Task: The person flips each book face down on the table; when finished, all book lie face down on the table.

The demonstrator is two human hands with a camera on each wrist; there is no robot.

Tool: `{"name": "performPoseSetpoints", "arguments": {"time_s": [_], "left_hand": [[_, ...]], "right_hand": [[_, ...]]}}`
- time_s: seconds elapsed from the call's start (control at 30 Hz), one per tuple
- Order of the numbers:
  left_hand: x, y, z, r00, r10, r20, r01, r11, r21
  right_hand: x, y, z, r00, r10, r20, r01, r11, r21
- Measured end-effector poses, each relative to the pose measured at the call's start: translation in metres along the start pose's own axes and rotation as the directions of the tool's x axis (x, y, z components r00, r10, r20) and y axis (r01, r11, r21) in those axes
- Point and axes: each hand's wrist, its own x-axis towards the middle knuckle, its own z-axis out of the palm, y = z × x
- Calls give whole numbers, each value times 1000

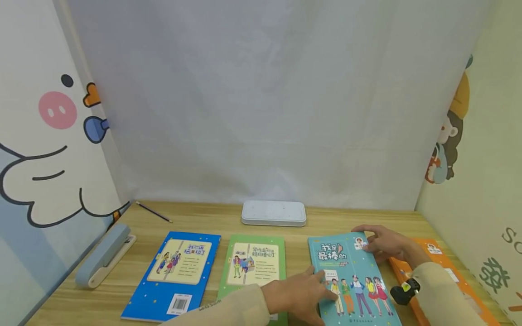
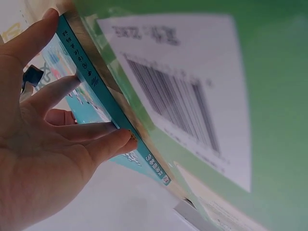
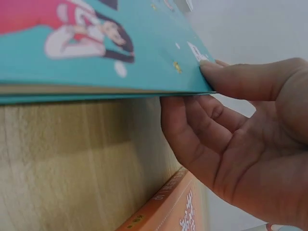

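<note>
- Right hand (image 1: 385,244) clamps the far-right corner of a teal book (image 1: 350,280), thumb on the cover, fingers curled beneath, the near stretch of that edge raised off the wooden table (image 1: 220,222)
- Left hand (image 1: 299,290), its fingers apart, touches the book's spine side and cover without closing round it; whether the spine rests on wood is hard to tell
- Slim and paper-bound, the teal book looks light, likely to bow if borne by one corner, its smooth cover probably a little slippery and its corners easily creased
- Best hold, by the look of it, is at the right hand's corner, with the left hand steadying the stiffer spine
- Just beyond the right hand, an orange book (image 1: 452,276) lies partly under the forearm and crowds any move to that side
- Close by the left hand lies a green book (image 1: 261,244), partly hidden by the sleeve (image 1: 228,312); farther left come a blue book (image 1: 204,253) and a stapler (image 1: 106,256)
- Ahead of both hands, well apart, sit a white case (image 1: 273,213) and a pencil (image 1: 154,212), neither in the way
</note>
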Motion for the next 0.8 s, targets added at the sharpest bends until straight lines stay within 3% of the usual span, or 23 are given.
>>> {"name": "performPoseSetpoints", "arguments": {"time_s": [0.4, 0.8], "left_hand": [[0, -2, 1, 1000, 20, -23, -19, 1000, 15], [-6, 4, -2, 996, -45, -73, 48, 998, 40]], "right_hand": [[0, -1, -4, 996, -94, -2, 94, 994, 46], [-13, -8, -19, 977, -209, 53, 201, 972, 125]]}}
